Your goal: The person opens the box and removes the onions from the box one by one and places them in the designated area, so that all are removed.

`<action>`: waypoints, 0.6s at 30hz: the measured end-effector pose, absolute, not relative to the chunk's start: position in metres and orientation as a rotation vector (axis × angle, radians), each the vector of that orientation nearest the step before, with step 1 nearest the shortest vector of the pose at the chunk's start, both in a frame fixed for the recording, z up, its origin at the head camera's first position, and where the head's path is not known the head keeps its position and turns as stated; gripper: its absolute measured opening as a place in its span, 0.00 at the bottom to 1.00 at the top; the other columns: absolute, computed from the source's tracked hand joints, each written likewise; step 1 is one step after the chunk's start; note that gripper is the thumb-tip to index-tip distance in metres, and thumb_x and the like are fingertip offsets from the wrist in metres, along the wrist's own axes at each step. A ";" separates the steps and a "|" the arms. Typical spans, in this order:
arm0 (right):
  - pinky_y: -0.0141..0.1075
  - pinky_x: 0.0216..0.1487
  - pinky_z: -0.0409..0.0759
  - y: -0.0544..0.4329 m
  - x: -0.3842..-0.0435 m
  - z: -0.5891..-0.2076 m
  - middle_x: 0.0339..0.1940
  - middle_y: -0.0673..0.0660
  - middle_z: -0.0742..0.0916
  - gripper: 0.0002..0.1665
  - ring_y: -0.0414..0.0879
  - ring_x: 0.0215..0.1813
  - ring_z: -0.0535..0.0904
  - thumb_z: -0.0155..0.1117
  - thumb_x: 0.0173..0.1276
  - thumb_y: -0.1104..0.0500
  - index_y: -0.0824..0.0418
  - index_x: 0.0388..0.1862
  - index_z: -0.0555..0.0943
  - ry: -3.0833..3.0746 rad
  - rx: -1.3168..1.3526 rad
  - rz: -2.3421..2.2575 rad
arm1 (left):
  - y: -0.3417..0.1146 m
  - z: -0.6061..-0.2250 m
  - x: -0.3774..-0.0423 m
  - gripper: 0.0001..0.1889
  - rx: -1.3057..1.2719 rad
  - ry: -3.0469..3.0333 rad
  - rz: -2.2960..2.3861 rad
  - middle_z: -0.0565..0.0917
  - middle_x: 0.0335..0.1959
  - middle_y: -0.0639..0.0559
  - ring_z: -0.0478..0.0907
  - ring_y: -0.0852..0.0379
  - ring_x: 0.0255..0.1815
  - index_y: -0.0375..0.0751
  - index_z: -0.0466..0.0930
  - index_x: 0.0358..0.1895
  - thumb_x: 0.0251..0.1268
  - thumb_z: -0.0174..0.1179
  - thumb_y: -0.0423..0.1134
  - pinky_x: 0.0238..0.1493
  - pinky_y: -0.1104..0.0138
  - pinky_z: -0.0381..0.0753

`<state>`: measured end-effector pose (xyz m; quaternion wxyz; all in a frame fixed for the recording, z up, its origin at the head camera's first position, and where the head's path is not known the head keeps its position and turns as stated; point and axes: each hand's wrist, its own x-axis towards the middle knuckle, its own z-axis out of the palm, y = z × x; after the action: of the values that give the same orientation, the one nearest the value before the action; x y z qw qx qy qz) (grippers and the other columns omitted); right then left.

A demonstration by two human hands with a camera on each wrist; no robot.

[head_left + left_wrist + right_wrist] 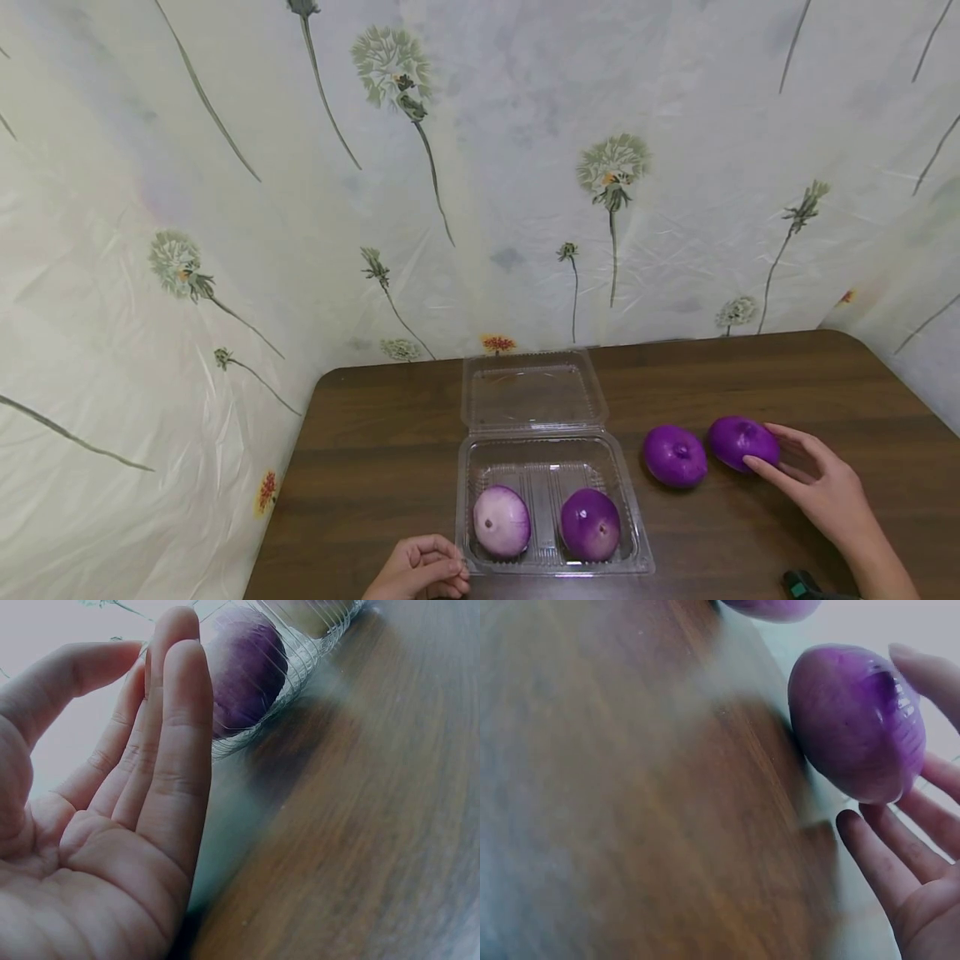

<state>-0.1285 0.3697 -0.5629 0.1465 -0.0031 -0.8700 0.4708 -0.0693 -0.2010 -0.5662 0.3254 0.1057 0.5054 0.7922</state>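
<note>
In the head view a clear plastic clamshell box (555, 572) lies with its lid folded back, holding a pale purple-and-white onion (502, 522) on the left and a darker red onion (590, 525) on the right. Its near left corner is beside my left hand (422, 570), whose fingers are loosely bent; in the left wrist view nothing shows between them. To the right, my right hand (825, 483) has thumb and fingers around the right end of a vivid purple onion (742, 442). The fingertips are partly hidden behind it in the right wrist view.
Another purple onion (675, 457) sits on the brown wooden table (375, 467), between the box and the onion at my right hand. The clear lid (534, 392) reaches the back edge, near a flower-printed sheet (510, 167). A small dark object (802, 583) is by my right wrist.
</note>
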 end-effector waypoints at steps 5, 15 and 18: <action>0.11 0.46 0.79 0.371 -0.130 -0.564 0.57 0.24 0.76 0.36 0.10 0.56 0.70 0.78 0.64 0.63 0.64 0.70 0.75 -2.500 -0.006 1.374 | -0.201 -0.565 -0.069 0.07 0.272 1.340 2.067 0.91 0.38 0.58 0.89 0.65 0.40 0.48 0.84 0.42 0.75 0.59 0.31 0.45 0.74 0.89; 0.11 0.44 0.79 0.376 -0.127 -0.566 0.58 0.26 0.77 0.35 0.09 0.55 0.69 0.77 0.65 0.61 0.59 0.70 0.76 -2.508 -0.034 1.387 | -0.201 -0.564 -0.069 0.06 0.265 1.354 2.061 0.91 0.37 0.58 0.89 0.65 0.39 0.48 0.84 0.42 0.74 0.60 0.31 0.44 0.74 0.89; 0.12 0.44 0.79 0.377 -0.126 -0.566 0.58 0.26 0.77 0.35 0.08 0.55 0.69 0.77 0.65 0.60 0.58 0.70 0.76 -2.518 -0.036 1.396 | -0.201 -0.565 -0.069 0.07 0.275 1.353 2.062 0.91 0.38 0.58 0.89 0.65 0.39 0.48 0.84 0.42 0.74 0.59 0.30 0.44 0.74 0.89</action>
<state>-0.1260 0.3767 -0.5657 0.1307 -0.0124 -0.8669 0.4808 -0.0689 -0.2007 -0.5646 0.3239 0.1049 0.5158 0.7861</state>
